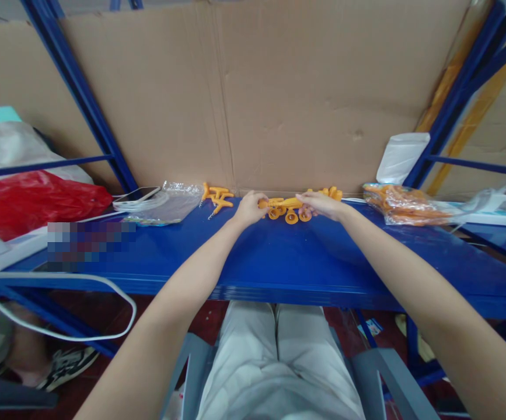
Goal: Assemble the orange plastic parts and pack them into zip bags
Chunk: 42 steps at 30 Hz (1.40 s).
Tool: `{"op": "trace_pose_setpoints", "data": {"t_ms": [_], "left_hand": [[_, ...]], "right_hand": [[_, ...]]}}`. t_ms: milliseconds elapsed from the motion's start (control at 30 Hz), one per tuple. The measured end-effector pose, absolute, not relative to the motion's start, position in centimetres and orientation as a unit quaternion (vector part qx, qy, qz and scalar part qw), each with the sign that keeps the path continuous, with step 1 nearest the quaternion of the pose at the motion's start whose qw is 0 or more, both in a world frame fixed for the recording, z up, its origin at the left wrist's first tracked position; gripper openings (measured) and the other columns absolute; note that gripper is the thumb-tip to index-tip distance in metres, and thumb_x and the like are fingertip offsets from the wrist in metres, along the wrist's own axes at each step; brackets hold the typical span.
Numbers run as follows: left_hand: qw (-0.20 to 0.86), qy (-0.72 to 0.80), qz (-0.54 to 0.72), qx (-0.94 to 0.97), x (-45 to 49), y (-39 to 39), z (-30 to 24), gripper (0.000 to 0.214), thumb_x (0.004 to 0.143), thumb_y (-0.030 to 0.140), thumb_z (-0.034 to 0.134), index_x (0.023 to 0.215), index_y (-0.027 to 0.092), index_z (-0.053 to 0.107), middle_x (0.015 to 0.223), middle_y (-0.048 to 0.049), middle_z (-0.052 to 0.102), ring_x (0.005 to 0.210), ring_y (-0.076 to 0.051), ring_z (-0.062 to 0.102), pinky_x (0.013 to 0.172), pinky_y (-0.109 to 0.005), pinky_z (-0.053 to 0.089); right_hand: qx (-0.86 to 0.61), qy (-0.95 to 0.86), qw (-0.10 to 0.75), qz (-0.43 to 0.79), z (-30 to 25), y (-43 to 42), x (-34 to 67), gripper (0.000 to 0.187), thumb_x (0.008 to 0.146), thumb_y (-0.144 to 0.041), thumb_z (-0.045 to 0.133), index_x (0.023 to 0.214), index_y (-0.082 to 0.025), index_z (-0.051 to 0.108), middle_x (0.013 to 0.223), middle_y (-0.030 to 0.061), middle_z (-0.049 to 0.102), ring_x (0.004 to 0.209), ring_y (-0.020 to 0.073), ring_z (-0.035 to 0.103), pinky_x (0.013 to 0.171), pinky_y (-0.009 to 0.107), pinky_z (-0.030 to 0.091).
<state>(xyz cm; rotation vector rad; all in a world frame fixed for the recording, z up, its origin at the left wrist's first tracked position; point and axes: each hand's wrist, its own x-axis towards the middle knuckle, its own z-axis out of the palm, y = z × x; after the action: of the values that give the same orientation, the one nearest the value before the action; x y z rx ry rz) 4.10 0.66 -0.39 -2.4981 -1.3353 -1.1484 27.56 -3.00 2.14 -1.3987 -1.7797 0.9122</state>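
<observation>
Pale trousers (248,344) (seated) | left hand (252,209), right hand (323,205): both apparently gripping orange pieces (291,203) | blue shelf (274,262) below

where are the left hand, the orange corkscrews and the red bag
Left hand (248,209): head view, on the back of the hand.
Orange corkscrews (222,203): head view, on one handle.
Red bag (41,198): head view, on its crumpled front.

Bare to the elbow and beyond, the left arm (178,297) and right arm (406,274) angle inward, left hand (248,210) and right hand (323,205) near each other
</observation>
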Motion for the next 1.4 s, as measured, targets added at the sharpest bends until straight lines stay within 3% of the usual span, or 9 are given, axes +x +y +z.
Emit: {"op": "trace_pose_setpoints", "data": {"t_ms": [233,367,633,933,1267,1400], "left_hand": [[0.035,-0.421,-0.361,-0.831,4.3,0.4,-0.5,0.014,0.074,0.017,0.069,0.088,0.017,0.072,0.087,-0.0051,0.07,0.088,-0.021,0.063,0.087,-0.036,0.05],[0.04,-0.416,-0.363,-0.833,4.2,0.6,-0.7,0.015,0.073,0.018,0.07,0.089,0.018,0.072,0.084,-0.0047,0.069,0.087,-0.02,0.064,0.083,-0.035,0.051],[0.041,-0.414,-0.357,-0.836,3.9,1.0,-0.7,0.017,0.073,0.02,0.071,0.089,0.019,0.073,0.085,-0.0049,0.07,0.085,-0.021,0.065,0.083,-0.035,0.052],[0.036,-0.418,-0.359,-0.834,3.9,1.1,-0.7,0.019,0.073,0.022,0.072,0.091,0.018,0.073,0.084,-0.0047,0.069,0.084,-0.021,0.064,0.083,-0.036,0.051],[0.033,-0.413,-0.36,-0.836,4.0,1.1,-0.6,0.016,0.073,0.019,0.071,0.09,0.018,0.073,0.086,-0.0046,0.07,0.085,-0.02,0.064,0.082,-0.035,0.051],[0.034,-0.418,-0.362,-0.833,4.1,0.9,-0.5,0.016,0.073,0.019,0.072,0.089,0.019,0.073,0.085,-0.0042,0.07,0.085,-0.02,0.064,0.084,-0.035,0.051]], "right_hand": [[-0.539,-0.678,0.352,0.355,1.1,-4.7,28.0,0.028,0.095,-0.035,0.056,0.111,-0.012,0.057,0.084,0.01,0.071,0.05,0.008,0.053,0.05,0.022,0.038],[-0.524,-0.689,0.351,0.359,1.1,-4.8,28.1,0.032,0.095,-0.038,0.056,0.112,-0.011,0.057,0.084,0.0104,0.071,0.051,0.0084,0.055,0.049,0.021,0.039],[-0.524,-0.688,0.362,0.346,1.0,-5.1,27.8,0.033,0.091,-0.02,0.06,0.122,-0.015,0.049,0.098,0.0118,0.072,0.055,0.0087,0.06,0.05,0.021,0.045],[-0.53,-0.686,0.361,0.343,1.1,-4.9,27.8,0.035,0.096,-0.032,0.055,0.122,-0.009,0.052,0.1,0.0171,0.073,0.051,0.0086,0.06,0.051,0.022,0.043],[-0.519,-0.706,0.359,0.322,0.9,-4.3,28.2,0.034,0.093,-0.042,0.058,0.104,-0.011,0.06,0.072,0.005,0.069,0.047,0.0072,0.053,0.051,0.021,0.04],[-0.515,-0.701,0.371,0.326,0.8,-4.4,28.1,0.033,0.092,-0.037,0.06,0.113,-0.013,0.055,0.074,0.003,0.067,0.049,0.0077,0.053,0.052,0.022,0.04]]}}
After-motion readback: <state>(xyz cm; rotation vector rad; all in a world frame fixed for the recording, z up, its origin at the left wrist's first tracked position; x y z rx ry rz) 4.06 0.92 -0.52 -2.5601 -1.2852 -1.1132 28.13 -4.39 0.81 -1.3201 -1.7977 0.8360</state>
